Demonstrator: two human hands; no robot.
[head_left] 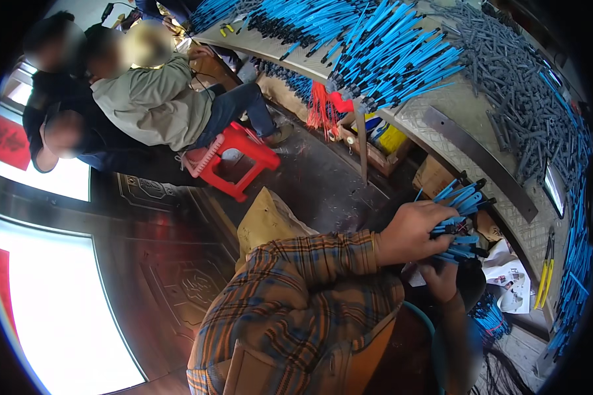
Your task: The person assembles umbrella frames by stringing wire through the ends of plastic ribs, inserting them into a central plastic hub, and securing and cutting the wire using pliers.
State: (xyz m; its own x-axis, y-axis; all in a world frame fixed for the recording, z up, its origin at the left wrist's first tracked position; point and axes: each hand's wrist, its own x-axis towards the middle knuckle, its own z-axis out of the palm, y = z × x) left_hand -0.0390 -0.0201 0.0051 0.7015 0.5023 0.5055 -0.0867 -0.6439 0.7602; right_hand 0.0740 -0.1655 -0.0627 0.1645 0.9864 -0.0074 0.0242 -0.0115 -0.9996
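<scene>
My left hand point(412, 230), coming out of a brown plaid sleeve, is closed around a bundle of thin blue plastic sticks with black ends point(466, 199). The bundle is in front of me, off the table's near edge, and its sticks fan out past my fingers. Just below it is my right hand point(440, 280), in shadow, with its fingers curled against the lower end of the bundle. Those fingertips are partly hidden by the sticks.
The curved table point(408, 118) bears piles of blue sticks point(395, 59), a heap of grey parts point(494, 72), a metal strip point(481, 161), a phone point(554, 187) and yellow-handled pliers point(545, 276). A tied bundle point(489, 319) stands low right. People sit at left near a red stool point(237, 161).
</scene>
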